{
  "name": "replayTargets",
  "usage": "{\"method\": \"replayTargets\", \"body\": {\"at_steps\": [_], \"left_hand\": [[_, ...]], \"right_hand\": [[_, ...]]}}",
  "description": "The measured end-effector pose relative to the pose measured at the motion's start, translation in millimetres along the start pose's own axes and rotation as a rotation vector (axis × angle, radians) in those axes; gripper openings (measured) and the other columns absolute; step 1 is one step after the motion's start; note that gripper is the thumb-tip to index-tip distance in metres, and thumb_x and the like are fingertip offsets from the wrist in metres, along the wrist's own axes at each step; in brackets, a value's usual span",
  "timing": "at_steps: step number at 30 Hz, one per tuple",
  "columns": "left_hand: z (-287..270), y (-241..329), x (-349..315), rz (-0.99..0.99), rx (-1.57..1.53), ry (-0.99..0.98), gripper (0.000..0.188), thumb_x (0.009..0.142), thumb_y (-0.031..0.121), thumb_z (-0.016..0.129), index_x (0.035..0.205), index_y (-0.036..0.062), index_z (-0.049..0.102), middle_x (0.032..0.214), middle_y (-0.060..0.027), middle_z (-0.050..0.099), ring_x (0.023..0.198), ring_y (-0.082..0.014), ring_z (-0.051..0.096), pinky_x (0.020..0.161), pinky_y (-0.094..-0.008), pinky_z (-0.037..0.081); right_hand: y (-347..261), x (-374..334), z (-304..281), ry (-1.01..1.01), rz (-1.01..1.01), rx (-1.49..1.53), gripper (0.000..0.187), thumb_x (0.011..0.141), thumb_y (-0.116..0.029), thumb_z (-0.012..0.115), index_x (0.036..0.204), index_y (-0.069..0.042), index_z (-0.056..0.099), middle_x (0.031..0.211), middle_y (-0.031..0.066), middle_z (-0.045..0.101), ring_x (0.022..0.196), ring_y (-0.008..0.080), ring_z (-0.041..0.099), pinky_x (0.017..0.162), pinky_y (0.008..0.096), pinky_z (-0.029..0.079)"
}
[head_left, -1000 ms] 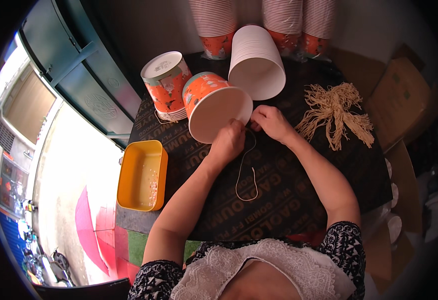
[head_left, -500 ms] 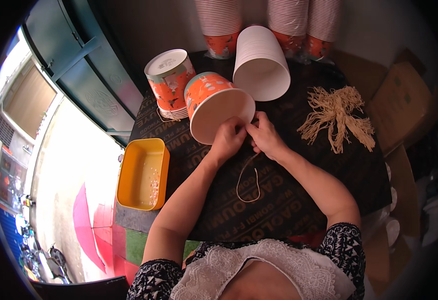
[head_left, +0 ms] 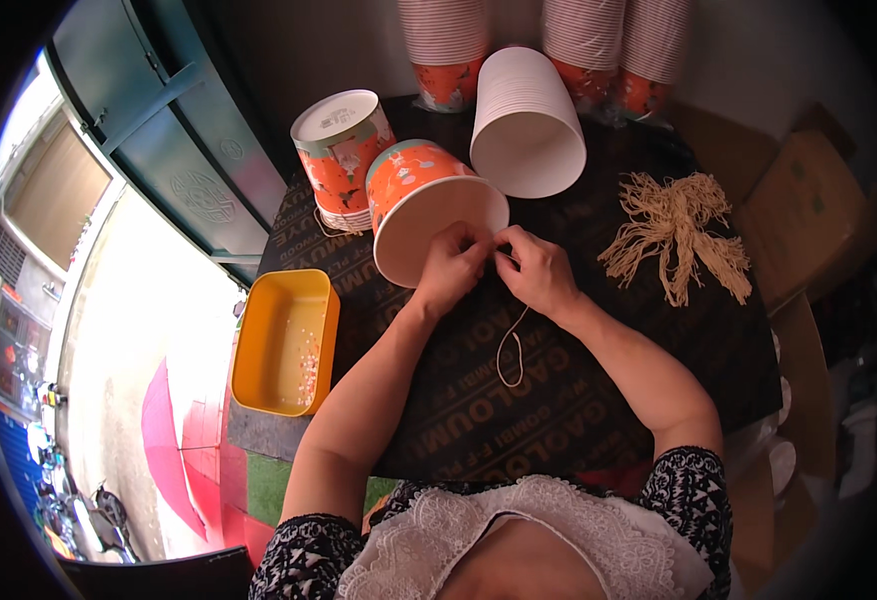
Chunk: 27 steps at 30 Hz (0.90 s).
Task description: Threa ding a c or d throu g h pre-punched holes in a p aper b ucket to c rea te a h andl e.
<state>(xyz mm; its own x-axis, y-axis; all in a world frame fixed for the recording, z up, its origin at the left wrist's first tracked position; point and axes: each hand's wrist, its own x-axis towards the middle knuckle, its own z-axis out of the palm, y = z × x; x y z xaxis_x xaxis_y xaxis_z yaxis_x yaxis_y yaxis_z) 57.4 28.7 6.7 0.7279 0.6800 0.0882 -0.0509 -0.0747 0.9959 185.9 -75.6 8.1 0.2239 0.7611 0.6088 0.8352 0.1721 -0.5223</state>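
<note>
An orange patterned paper bucket lies tilted, its white mouth facing me. My left hand is in front of that mouth, thumb and fingers pinched together; what they hold is hidden. Close beside it at the rim, my right hand is closed on a thin beige cord. The cord hangs below in a narrow loop over the dark table. Next to the bucket, stacked patterned buckets stand upside down, with a cord around their lower rims. Plain white nested buckets lie behind, mouth toward me.
A yellow tub with small pale and reddish bits stands at the table's left edge. At the right lies a bundle of beige cords. Wrapped bucket stacks line the back. Cardboard leans at right, a green metal door at left.
My right hand has turned, and its fingertips remain near the left's. The hanging cord loop has become narrower and shorter. The tilted bucket has shifted slightly left.
</note>
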Motion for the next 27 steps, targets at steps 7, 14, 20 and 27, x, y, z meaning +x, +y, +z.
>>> {"method": "replayTargets", "body": {"at_steps": [7, 14, 20, 27], "left_hand": [[3.2, 0.9, -2.7, 0.017, -0.07, -0.045, 0.014, 0.094, 0.016, 0.056, 0.089, 0.0035, 0.058, 0.064, -0.001, 0.054, 0.049, -0.0057, 0.047, 0.04, -0.0193, 0.036], [5.3, 13.8, -9.4, -0.045, 0.02, -0.033, 0.016, 0.095, 0.017, 0.056, 0.092, 0.0015, 0.061, 0.062, -0.0009, 0.053, 0.049, -0.0062, 0.049, 0.041, -0.0199, 0.037], [0.3, -6.5, -0.1, 0.302, 0.274, 0.051, 0.013, 0.09, 0.009, 0.059, 0.092, -0.0024, 0.064, 0.08, -0.009, 0.06, 0.074, -0.0165, 0.059, 0.067, -0.0282, 0.047], [-2.5, -5.5, 1.5, 0.32, 0.502, 0.012, 0.018, 0.074, 0.001, 0.062, 0.092, -0.0028, 0.063, 0.087, -0.015, 0.062, 0.082, -0.025, 0.061, 0.074, -0.0339, 0.049]], "right_hand": [[10.9, -0.7, 6.9, 0.092, -0.127, 0.012, 0.009, 0.08, -0.007, 0.064, 0.086, -0.005, 0.058, 0.079, 0.0129, 0.065, 0.071, 0.034, 0.064, 0.057, 0.0413, 0.051], [13.2, -1.0, 7.4, 0.103, -0.073, 0.084, 0.005, 0.082, -0.008, 0.063, 0.083, -0.005, 0.058, 0.078, 0.0136, 0.064, 0.071, 0.0349, 0.063, 0.056, 0.042, 0.05], [15.2, -2.2, 8.9, 0.075, -0.046, 0.101, 0.006, 0.083, -0.009, 0.062, 0.082, -0.005, 0.058, 0.077, 0.0137, 0.064, 0.072, 0.0357, 0.063, 0.058, 0.0425, 0.049], [18.6, -1.8, 11.1, 0.071, -0.02, 0.104, 0.006, 0.083, -0.009, 0.063, 0.083, -0.005, 0.058, 0.077, 0.0141, 0.064, 0.072, 0.0358, 0.063, 0.058, 0.0426, 0.05]]}}
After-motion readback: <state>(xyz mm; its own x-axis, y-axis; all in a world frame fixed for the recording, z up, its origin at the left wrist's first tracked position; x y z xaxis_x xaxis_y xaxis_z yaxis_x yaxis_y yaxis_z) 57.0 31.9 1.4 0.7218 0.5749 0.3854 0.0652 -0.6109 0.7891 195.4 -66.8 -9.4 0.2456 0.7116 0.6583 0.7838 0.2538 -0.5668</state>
